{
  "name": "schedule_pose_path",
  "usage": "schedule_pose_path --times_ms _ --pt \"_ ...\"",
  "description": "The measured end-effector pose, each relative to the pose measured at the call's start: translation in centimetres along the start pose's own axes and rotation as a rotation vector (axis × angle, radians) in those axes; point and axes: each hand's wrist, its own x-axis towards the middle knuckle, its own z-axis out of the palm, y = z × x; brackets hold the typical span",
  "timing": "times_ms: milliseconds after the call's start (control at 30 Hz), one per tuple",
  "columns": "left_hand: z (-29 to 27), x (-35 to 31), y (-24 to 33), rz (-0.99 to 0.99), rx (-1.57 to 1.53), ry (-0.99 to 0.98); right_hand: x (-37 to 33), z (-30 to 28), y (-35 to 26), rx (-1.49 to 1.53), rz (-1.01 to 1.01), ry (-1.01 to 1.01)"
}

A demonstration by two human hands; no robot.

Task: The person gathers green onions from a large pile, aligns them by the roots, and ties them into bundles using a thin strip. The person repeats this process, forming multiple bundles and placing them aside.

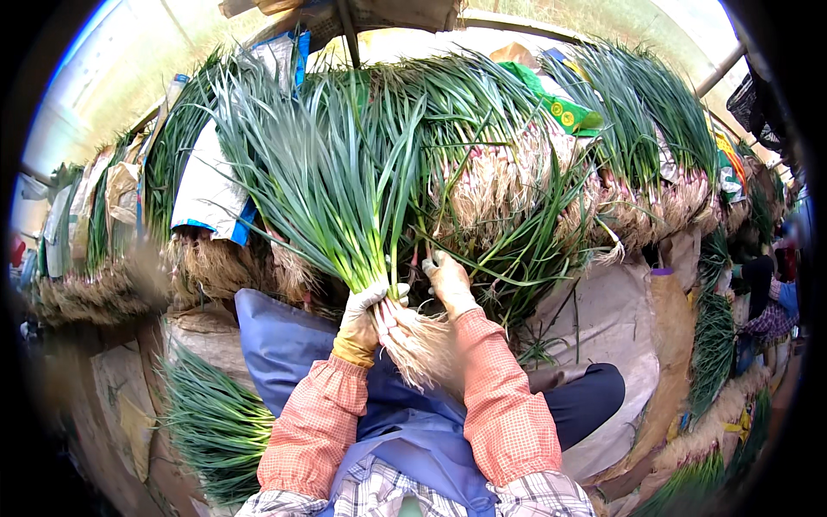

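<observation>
My left hand [360, 317], in a pale glove with a yellowish cuff, is closed round a thick bunch of green garlic [353, 224]. Its long green leaves fan upward and away from me, while the pinkish-white stems and pale roots [418, 345] hang below my grip. Just right of the bunch, my right hand [450, 283], also gloved, has its fingers curled together near some thin stalks; what lies between the fingertips is hidden. Loose leafy stalks [525, 250] droop beside and beyond it.
A long bank of stacked green garlic [508, 185] curves across the far side, roots toward me. White and green sacks [211, 185] lie over it. Another bunch [215, 422] rests at lower left. Blue cloth [280, 345] covers my lap. People [771, 297] are at far right.
</observation>
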Motion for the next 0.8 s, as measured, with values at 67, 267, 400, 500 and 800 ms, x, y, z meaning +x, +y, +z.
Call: schedule_pose_path --times_ms 67,267,400,500,800 --pt "-1.4 -0.4 0.9 0.003 -0.067 -0.028 -0.3 -0.6 0.3 0.033 -0.134 0.032" --pt "1.1 -0.7 1.3 0.040 -0.062 -0.135 -6.6 -4.1 -1.1 -0.091 -0.873 0.301" --pt "-2.2 0.4 1.3 -0.101 0.105 -0.275 -7.9 -4.8 -2.7 -0.251 -0.845 -0.153" --pt "2.5 -0.8 0.6 0.102 0.113 0.043 -6.9 -7.8 -3.0 0.092 -0.580 -0.573" --pt "1.1 -0.9 0.6 0.112 0.234 -0.005 -2.0 -0.2 -5.9 0.185 -0.268 0.065"
